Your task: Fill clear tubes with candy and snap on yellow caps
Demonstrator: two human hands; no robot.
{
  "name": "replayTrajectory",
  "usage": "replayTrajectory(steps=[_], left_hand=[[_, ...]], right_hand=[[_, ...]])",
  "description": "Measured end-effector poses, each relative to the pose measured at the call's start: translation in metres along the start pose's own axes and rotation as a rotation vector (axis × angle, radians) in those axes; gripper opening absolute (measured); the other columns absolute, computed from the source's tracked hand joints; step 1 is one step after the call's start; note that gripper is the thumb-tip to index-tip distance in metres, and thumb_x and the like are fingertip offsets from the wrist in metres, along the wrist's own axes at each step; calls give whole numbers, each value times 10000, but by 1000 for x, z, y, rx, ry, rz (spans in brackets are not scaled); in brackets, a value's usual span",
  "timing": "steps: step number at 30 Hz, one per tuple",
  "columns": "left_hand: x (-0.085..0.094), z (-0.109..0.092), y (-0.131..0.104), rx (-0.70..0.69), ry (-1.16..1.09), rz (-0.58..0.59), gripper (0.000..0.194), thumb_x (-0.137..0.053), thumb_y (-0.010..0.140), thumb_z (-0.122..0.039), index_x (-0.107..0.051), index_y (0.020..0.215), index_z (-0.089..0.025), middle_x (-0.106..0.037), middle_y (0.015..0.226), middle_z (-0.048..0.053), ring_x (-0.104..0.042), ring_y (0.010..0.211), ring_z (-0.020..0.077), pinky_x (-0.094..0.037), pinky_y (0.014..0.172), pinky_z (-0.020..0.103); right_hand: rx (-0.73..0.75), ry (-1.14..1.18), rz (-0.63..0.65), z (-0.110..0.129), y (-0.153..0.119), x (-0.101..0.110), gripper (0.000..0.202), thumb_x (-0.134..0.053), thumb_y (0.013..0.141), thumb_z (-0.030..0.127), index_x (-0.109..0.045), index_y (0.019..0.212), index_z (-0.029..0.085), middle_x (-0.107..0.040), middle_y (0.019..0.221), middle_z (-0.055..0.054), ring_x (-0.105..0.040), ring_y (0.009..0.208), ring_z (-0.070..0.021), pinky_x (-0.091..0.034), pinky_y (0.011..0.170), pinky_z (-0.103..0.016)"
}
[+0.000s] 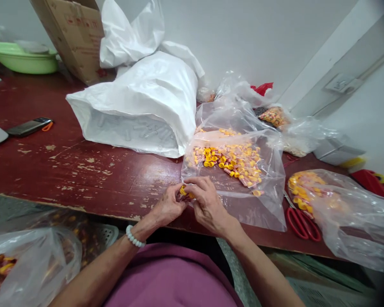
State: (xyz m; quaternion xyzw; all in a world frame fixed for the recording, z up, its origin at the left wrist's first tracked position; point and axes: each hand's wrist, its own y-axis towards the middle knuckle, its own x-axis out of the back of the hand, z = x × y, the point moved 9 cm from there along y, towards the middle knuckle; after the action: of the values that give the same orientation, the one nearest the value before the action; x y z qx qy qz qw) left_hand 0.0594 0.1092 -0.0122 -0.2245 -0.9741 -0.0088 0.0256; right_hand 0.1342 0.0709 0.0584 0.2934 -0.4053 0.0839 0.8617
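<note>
My left hand [170,207] and my right hand [208,203] meet at the table's front edge. Both close around small yellow-capped pieces [183,190], partly hidden by the fingers. Just beyond them lies an open clear plastic bag [272,209] with many yellow-capped pieces [232,164] in and at its mouth. Behind my left hand, a large white sack [147,94] lies on its side, its mouth facing me, with clear tube-like pieces [153,130] inside.
Red scissors [302,222] lie right of the clear bag, beside another bag of yellow pieces [305,187]. A phone-like device [28,126], green basin [28,59] and cardboard box [80,42] are at the left. A filled bag [48,256] sits below the table.
</note>
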Motion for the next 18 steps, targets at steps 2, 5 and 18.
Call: replayTrajectory(steps=[2,5,18], left_hand=[[3,3,2,-3,-6,-24,162,-634,645,-135,-616,805,-124,-599,759,3,-530,726,139,-420,667,229],[12,7,3,28,-107,-73,220,-643,611,-128,-632,831,-131,-629,764,4,-556,706,130,-432,665,226],[19,15,-2,51,-202,-112,215,-624,602,-123,-613,816,-142,-617,753,-3,-562,694,117,-433,665,219]], right_hand=[[-37,-1,1,-19,5,-4,402,-404,702,2,-635,952,216,-577,1173,-54,-511,1080,-182,-419,921,-355],[-286,-179,-98,-85,17,8,322,-413,767,62,-635,944,216,-625,1021,-33,-566,961,-156,-446,856,-302],[-547,-367,-102,-190,24,18,173,-506,799,143,-632,917,141,-603,998,-144,-540,917,-248,-392,817,-352]])
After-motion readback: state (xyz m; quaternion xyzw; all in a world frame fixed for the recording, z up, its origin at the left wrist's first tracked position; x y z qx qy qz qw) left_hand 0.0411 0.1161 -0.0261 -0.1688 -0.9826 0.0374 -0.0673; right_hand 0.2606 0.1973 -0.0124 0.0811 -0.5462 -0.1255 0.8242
